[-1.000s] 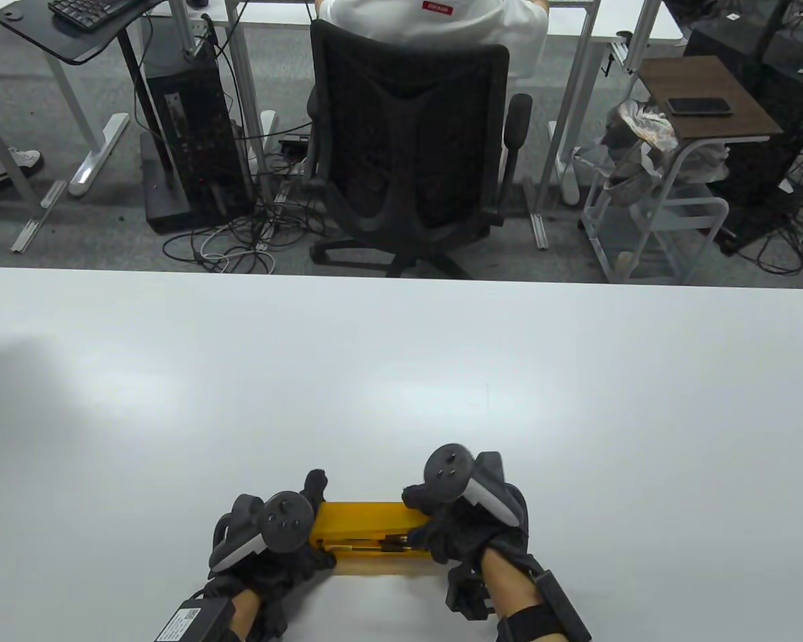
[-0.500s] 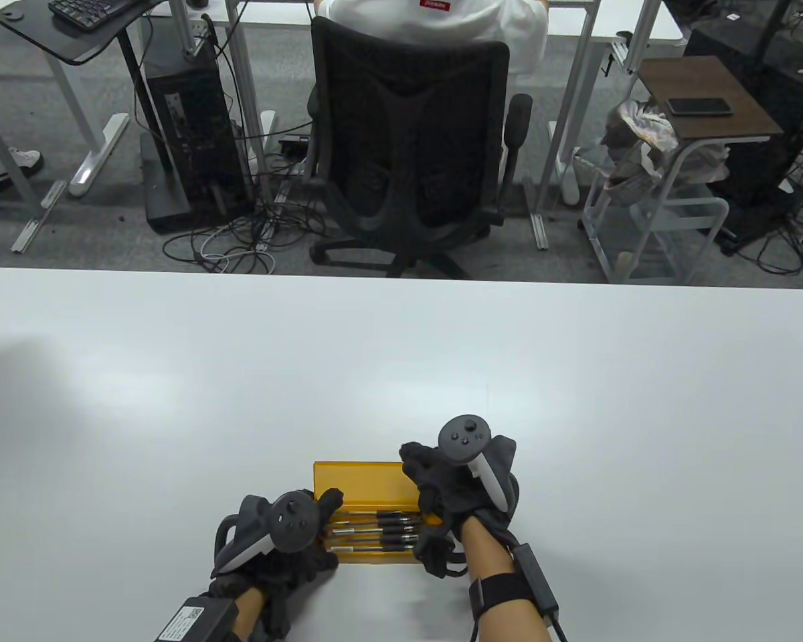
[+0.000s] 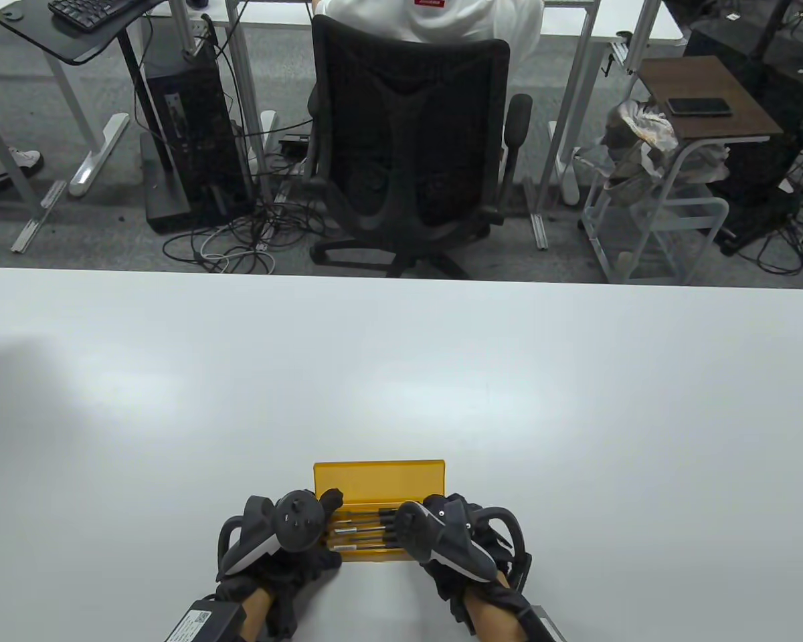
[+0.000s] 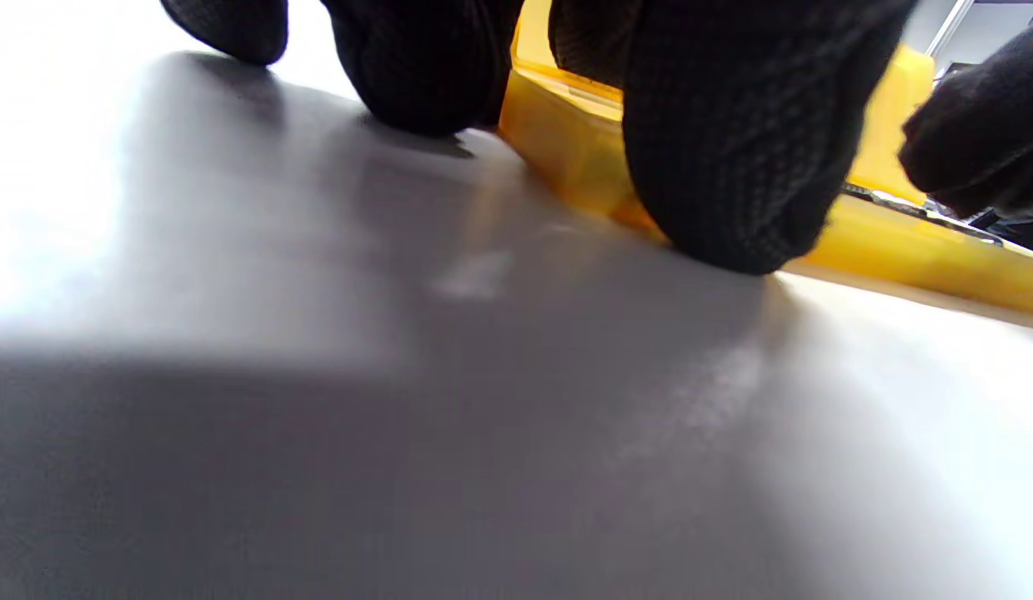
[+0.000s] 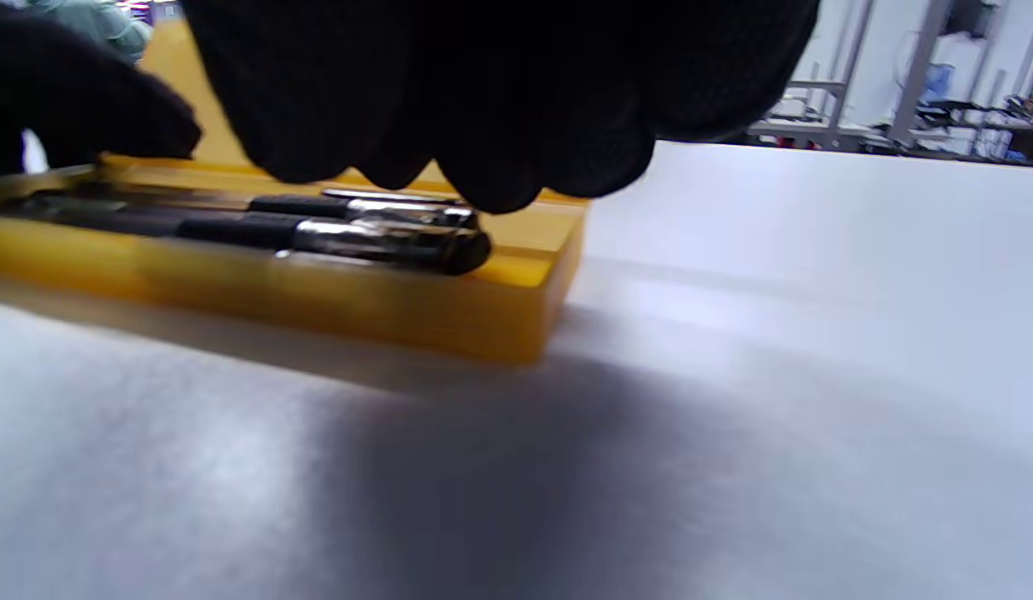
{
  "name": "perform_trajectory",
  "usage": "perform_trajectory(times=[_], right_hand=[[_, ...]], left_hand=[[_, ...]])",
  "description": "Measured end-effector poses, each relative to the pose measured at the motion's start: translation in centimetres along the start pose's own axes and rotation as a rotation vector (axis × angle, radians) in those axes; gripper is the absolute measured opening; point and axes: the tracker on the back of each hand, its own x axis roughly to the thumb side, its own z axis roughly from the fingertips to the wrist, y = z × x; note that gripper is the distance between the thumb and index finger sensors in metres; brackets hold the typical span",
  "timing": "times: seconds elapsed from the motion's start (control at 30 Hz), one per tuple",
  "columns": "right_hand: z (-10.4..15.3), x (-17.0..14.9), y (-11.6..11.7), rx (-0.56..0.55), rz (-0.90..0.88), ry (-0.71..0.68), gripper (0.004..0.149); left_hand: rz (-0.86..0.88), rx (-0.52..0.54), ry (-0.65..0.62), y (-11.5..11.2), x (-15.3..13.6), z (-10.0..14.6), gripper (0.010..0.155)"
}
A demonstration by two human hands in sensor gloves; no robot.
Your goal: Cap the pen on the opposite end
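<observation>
The pens (image 3: 365, 528) lie side by side in the open yellow box (image 3: 378, 478), right between the two hands. They are black with shiny silver parts.

The right hand (image 3: 452, 535) hangs just over the right end of the box. In the right wrist view its fingers (image 5: 499, 108) are curled and bunched together above the ends of the pens, close to them. I cannot tell if they touch a pen yet. They do not pinch one.

The left hand (image 3: 288, 535) is at the left end of the box. In the left wrist view its fingers (image 4: 724, 150) press down on the table (image 3: 401, 374) and lean against the near wall of the box. This grip looks like it keeps the box from sliding.

I think a pen like this is light, thin and stiff. It will not bend. The shiny metal part looks smooth, so it may slip in a glove. The black part nearer the middle looks like the better place to pinch. The pens sit tight next to each other, so the fingers may need to lift one by its end first. The cap must be pulled straight off and pushed straight onto the other end. If it goes on crooked it may not stay.

The lid of the box stands up just behind the hands. Beyond it the white table runs far out. Past the table is a black chair (image 3: 408, 134).
</observation>
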Motion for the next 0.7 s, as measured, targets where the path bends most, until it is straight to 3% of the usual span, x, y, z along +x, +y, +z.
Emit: perform_trajectory(times=[0.17,0.47,0.7], right_hand=[[-0.3,1.5,1.6,0.070,0.149,-0.049,0.055],[-0.4,1.5,1.9,-0.012,0.086,-0.064,0.048],[-1.2,1.8,1.9,0.092,0.126,-0.047,0.049]], left_hand=[[0.002,-0.004,-0.003,0.1,-0.1,-0.1,0.088],[0.000,-0.004,-0.010,0.1,-0.1,-0.1,0.088],[-0.005,0.004,-0.012,0.0,-0.2,0.0,0.088]])
